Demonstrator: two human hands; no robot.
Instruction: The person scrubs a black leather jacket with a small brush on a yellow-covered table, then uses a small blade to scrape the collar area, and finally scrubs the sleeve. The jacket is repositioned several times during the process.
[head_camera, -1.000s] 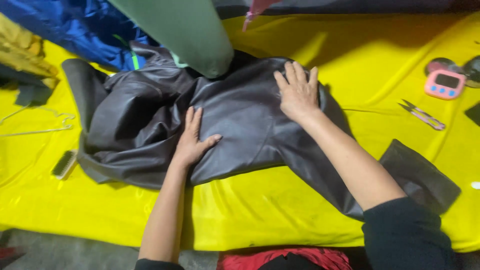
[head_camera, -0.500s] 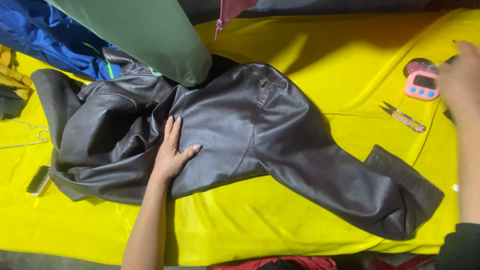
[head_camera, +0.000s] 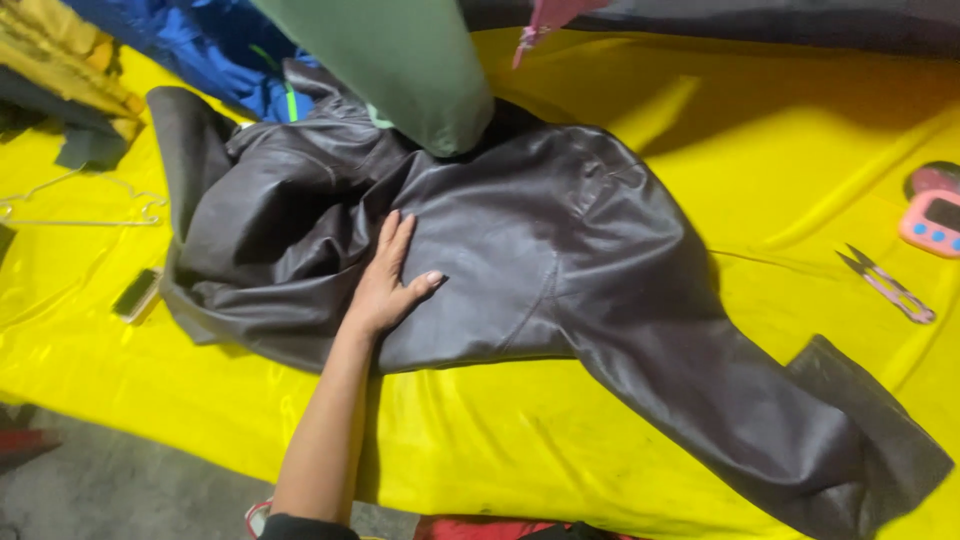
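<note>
We are pressing our left hand (head_camera: 388, 282) flat, fingers extended and close together with the thumb splayed, on the dark leather jacket (head_camera: 540, 260) that is lying spread across the yellow sheet (head_camera: 560, 440). Our right hand is out of view. Small snips (head_camera: 886, 284) and a pink timer (head_camera: 932, 222) are lying well apart, to the right.

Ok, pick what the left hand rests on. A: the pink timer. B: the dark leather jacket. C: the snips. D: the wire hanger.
B: the left hand lies flat, fingers spread, on the dark leather jacket spread over the yellow sheet.
</note>
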